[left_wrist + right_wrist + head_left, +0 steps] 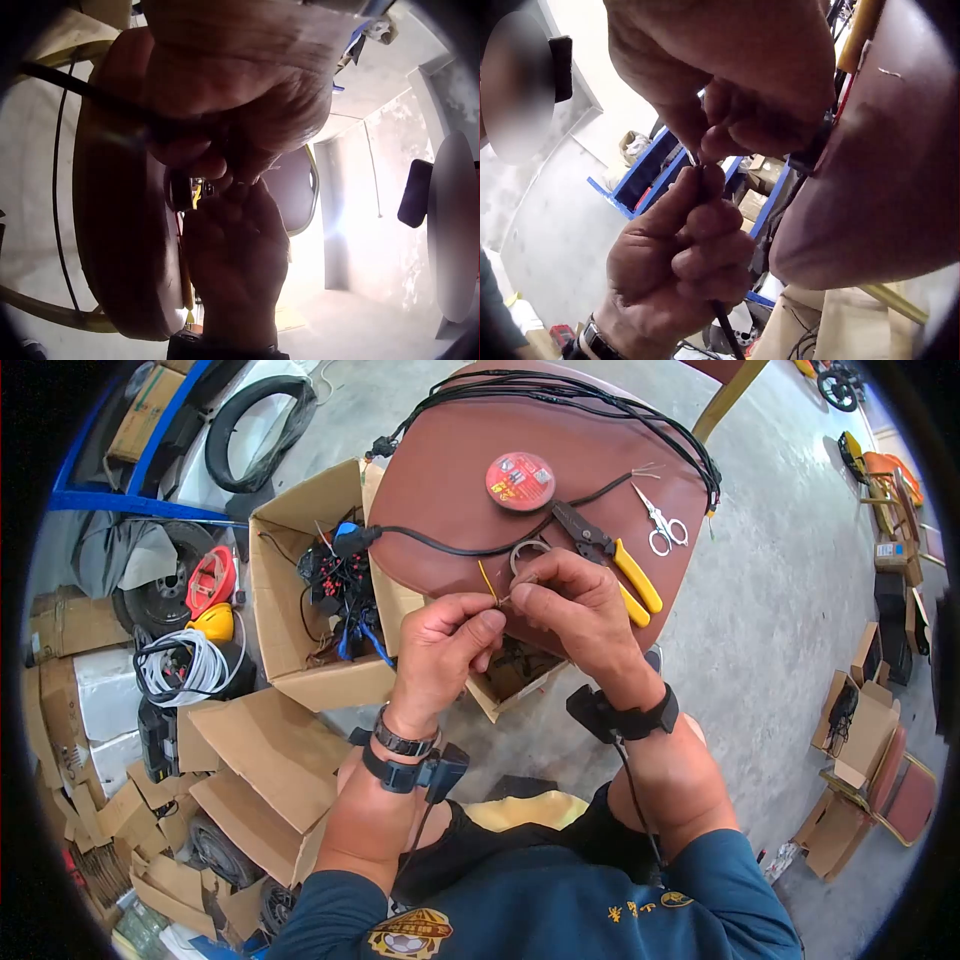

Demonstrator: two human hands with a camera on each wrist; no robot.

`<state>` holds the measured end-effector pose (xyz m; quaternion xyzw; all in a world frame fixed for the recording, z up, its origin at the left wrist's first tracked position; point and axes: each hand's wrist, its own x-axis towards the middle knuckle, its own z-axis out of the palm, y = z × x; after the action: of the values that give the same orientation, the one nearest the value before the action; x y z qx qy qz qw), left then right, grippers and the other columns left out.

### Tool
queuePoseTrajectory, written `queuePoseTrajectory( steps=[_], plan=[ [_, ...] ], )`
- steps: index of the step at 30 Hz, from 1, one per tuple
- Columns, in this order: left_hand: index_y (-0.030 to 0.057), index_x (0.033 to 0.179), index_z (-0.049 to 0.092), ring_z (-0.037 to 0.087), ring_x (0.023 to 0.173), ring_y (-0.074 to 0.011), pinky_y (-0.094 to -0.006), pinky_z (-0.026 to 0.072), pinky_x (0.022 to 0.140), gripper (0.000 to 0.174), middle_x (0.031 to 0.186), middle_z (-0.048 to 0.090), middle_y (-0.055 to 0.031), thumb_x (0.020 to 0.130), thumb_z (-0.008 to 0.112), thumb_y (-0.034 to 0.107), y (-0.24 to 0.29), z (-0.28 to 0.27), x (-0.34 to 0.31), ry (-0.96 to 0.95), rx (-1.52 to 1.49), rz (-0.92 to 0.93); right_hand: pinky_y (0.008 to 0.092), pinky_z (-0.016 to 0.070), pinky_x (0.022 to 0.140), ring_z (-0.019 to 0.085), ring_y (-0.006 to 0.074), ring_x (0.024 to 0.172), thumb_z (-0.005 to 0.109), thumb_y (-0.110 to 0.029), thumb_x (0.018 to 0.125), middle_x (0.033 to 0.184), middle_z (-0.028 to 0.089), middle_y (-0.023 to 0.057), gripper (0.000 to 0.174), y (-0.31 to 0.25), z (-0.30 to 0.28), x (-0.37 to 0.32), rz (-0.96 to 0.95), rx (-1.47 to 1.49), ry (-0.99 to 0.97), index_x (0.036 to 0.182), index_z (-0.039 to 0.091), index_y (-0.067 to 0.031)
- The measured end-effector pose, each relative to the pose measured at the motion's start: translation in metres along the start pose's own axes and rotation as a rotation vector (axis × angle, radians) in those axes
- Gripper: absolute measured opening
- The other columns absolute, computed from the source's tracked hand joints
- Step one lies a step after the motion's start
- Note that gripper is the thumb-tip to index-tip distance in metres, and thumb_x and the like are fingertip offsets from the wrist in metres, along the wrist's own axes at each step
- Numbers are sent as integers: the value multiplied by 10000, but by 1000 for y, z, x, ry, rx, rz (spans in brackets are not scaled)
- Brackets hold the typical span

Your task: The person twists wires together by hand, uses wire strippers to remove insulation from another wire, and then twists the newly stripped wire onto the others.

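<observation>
Over the near edge of a brown padded seat, both hands meet at a cable end. My left hand grips a black cable, which runs out below the fist in the right wrist view. A thin yellow wire sticks up by the left fingertips. With thumb and fingertips my right hand pinches at the same end, close against the left fingers; the fingers mostly hide the strands there. Just beyond the right hand lie wire strippers with yellow handles and a pale ring.
On the seat are a red round tape roll, scissors, another black cable with bared ends and a cable bundle along the far edge. A cardboard box of wires and connectors stands left; opened cartons lie nearer.
</observation>
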<state>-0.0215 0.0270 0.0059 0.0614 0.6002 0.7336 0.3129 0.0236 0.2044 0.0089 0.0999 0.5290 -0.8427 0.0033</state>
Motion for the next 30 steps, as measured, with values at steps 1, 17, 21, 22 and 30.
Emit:
queuePoseTrajectory(
  steps=[1,17,21,22,30],
  plan=[
    [-3,1039,668,510,544,-53,-195,392,483,184,728,634,-11,919,683,136,0,0,1,13,-41,-7,205,452,591,546,49,684,666,-75,891,771,591,-22,56,0,0,2,10,25,-10,905,640,-27],
    [-1,1052,660,513,532,-66,-180,348,428,182,691,619,-38,922,656,127,4,-2,2,33,-145,-40,176,446,563,549,45,664,622,-76,938,828,663,28,82,4,0,2,26,77,10,986,645,-13],
    [9,1020,665,469,494,-66,-186,301,412,172,661,605,-40,927,640,151,3,-1,-3,63,-105,-47,186,451,578,561,52,673,613,-64,936,834,667,35,84,1,3,-3,29,65,12,982,644,-2],
    [9,1012,668,466,492,-65,-186,298,411,171,657,604,-39,927,640,155,3,-1,-4,60,-107,-47,188,453,584,565,54,678,611,-61,935,836,667,36,84,0,4,-4,32,56,11,980,643,2],
    [-5,983,670,427,460,-69,-195,278,406,191,622,585,-38,923,646,175,3,0,-10,33,-111,-45,199,454,614,557,57,697,599,-52,922,809,642,17,77,-2,7,-10,0,-25,17,932,641,12]
  ],
)
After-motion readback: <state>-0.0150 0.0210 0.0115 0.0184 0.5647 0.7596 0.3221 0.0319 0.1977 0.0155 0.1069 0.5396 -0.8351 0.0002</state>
